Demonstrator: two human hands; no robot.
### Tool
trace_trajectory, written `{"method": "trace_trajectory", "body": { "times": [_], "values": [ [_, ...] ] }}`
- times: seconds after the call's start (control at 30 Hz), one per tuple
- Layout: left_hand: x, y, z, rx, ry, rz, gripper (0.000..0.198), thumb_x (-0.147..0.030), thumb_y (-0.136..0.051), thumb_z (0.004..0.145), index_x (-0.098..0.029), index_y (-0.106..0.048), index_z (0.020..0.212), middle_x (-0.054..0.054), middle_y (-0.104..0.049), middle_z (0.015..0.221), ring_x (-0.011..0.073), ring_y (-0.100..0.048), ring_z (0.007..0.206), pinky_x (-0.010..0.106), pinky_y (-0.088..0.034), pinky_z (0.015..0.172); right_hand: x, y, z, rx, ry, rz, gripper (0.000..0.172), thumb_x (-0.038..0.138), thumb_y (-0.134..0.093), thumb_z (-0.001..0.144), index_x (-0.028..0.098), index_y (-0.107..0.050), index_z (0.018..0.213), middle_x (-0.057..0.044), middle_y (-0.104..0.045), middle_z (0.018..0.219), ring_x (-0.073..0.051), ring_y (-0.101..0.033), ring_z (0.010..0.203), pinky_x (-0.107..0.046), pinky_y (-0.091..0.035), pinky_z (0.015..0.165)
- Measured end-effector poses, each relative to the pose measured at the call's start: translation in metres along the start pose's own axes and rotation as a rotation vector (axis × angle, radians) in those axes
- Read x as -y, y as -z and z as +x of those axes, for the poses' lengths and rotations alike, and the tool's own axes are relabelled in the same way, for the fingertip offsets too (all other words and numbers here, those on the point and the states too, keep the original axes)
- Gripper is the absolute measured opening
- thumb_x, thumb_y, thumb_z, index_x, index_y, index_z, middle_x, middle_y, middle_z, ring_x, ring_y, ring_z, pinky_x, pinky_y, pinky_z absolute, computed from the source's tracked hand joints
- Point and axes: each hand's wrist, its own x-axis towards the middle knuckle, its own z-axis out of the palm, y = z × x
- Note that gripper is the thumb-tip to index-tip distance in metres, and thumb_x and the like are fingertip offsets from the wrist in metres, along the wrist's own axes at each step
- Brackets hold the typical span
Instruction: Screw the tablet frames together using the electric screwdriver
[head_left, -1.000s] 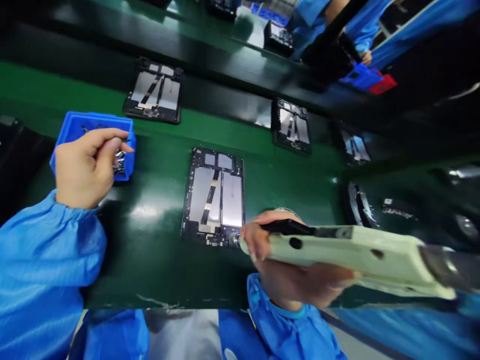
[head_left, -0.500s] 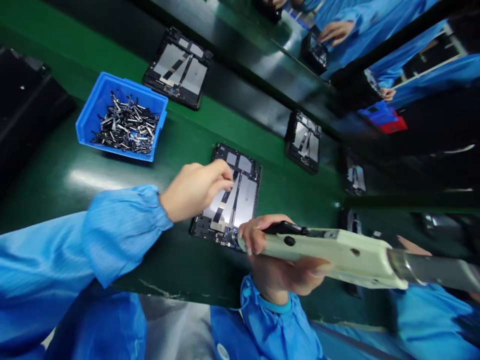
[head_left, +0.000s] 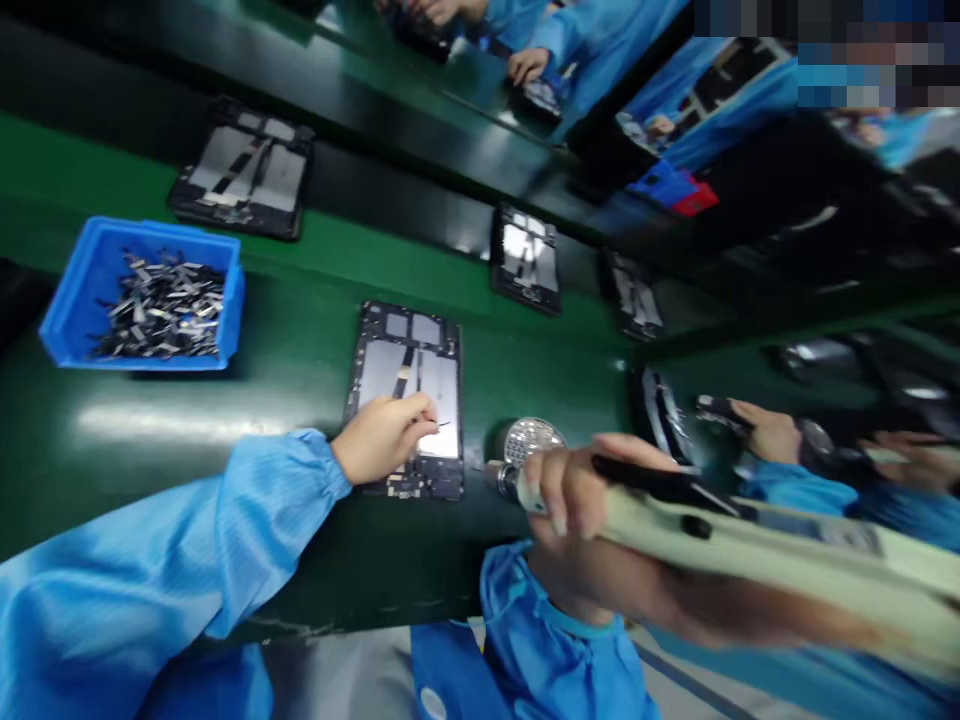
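My right hand [head_left: 577, 490] is closest to me. Its grip is shut tight around the power screwdriver [head_left: 750, 545]. The tool's tip pokes out to the left of that grip, just off the bottom right corner of the open tablet [head_left: 409, 350].

My left hand [head_left: 379, 445] is further left. Its fingers [head_left: 420, 418] are pinched narrow and press on the low part of the tablet, which lies flat on the green table [head_left: 285, 330]. I cannot tell if a small piece is under them.

I think the good way is to hold those fingers steady and bring the tip in straight, not tilted.

Just behind the tip sits a round dish [head_left: 534, 438], close enough to bump. Far left of my left grip stands a blue box [head_left: 135, 358] of metal bits [head_left: 161, 305]. Further back lie more tablets [head_left: 240, 180]. Off to the right, a co-worker's hand [head_left: 765, 435] works apart from mine.
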Motion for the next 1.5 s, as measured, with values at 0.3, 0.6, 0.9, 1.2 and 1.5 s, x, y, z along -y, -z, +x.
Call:
{"method": "trace_trajectory", "body": {
  "times": [0.3,0.6,0.9,1.2,1.5],
  "values": [
    [-0.012,0.013,0.003,-0.139,0.203,-0.147,0.033,-0.051,-0.075,0.075,-0.02,-0.081,0.085,0.005,-0.07,0.069,0.0171,-0.056,0.05,0.028,-0.045,0.05,-0.038,0.073,0.031,-0.287,0.247,0.081,0.057,0.077,-0.061,0.086,0.022,-0.073,0.089,0.007,-0.038,0.047,-0.013,-0.037,0.038,-0.029,-0.038,0.046],
    [-0.015,0.02,0.001,-0.16,0.162,-0.011,0.037,-0.056,-0.078,0.079,-0.019,-0.082,0.086,0.003,-0.072,0.07,0.0127,-0.056,0.047,0.024,-0.051,0.048,-0.054,0.062,0.034,-0.329,0.23,0.139,0.058,0.077,-0.065,0.085,0.02,-0.075,0.088,0.006,-0.045,0.045,-0.013,-0.04,0.036,-0.028,-0.038,0.042],
    [-0.013,0.022,0.001,-0.133,0.031,0.056,0.025,-0.046,-0.074,0.089,-0.022,-0.083,0.09,0.002,-0.076,0.083,0.0081,-0.057,0.047,0.02,-0.052,0.051,-0.058,0.057,0.036,-0.348,0.192,0.151,0.057,0.075,-0.069,0.082,0.019,-0.076,0.088,0.006,-0.046,0.044,-0.012,-0.039,0.036,-0.028,-0.035,0.04],
    [-0.013,0.018,-0.001,-0.109,0.083,-0.011,0.027,-0.045,-0.076,0.086,-0.018,-0.08,0.086,0.003,-0.074,0.076,0.0094,-0.055,0.047,0.02,-0.048,0.047,-0.053,0.058,0.036,-0.372,0.184,0.1,0.062,0.08,-0.066,0.08,0.019,-0.073,0.088,0.007,-0.044,0.043,-0.013,-0.04,0.035,-0.029,-0.039,0.043],
    [0.008,0.077,0.045,-0.487,0.121,0.123,0.025,-0.04,-0.077,0.075,-0.017,-0.079,0.084,0.004,-0.074,0.074,0.0172,-0.066,0.071,0.027,-0.054,0.072,-0.05,0.065,0.032,-0.339,0.243,0.166,0.058,0.073,-0.072,0.079,0.015,-0.078,0.087,0.004,-0.047,0.044,-0.014,-0.044,0.037,-0.03,-0.04,0.044]
  ]
}}
